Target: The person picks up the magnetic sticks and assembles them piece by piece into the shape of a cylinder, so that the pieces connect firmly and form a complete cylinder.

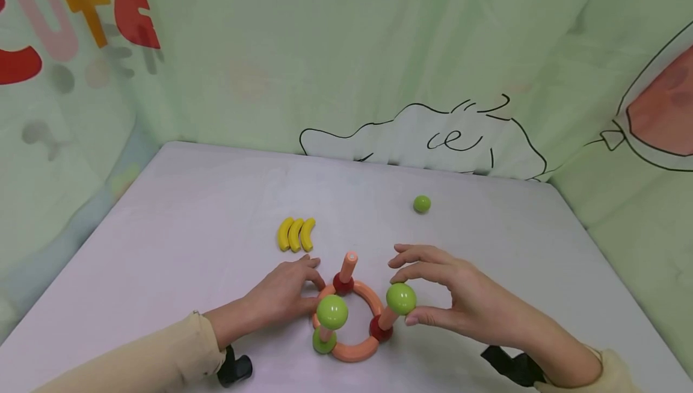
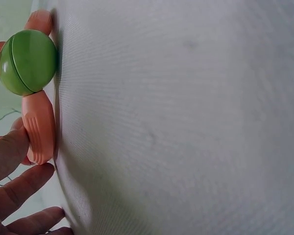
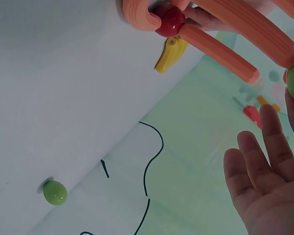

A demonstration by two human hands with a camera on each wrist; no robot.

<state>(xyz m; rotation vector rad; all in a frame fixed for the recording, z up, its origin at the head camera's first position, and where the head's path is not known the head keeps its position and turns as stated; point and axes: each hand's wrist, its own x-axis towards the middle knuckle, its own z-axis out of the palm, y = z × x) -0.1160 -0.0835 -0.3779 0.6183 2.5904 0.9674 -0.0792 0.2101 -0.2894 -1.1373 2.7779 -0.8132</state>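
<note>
A ring of curved orange pieces (image 1: 354, 352) lies on the table, joined by red balls (image 1: 381, 328) and a green ball (image 2: 29, 62). Orange rods rise from these joints. My left hand (image 1: 283, 292) pinches the ring's left side between thumb and fingers. On the right rod sits a green ball (image 1: 401, 299), which my right hand (image 1: 462, 297) pinches between thumb and index finger, its other fingers extended. Another green ball (image 1: 332, 312) tops the left rod. The far rod (image 1: 349, 266) has a bare top end.
Several small yellow bananas (image 1: 295, 235) lie side by side beyond my left hand. A loose green ball (image 1: 421, 203) rests farther back on the right of the white table (image 1: 216, 200). Printed green fabric (image 1: 346, 50) stands behind the table and along its sides.
</note>
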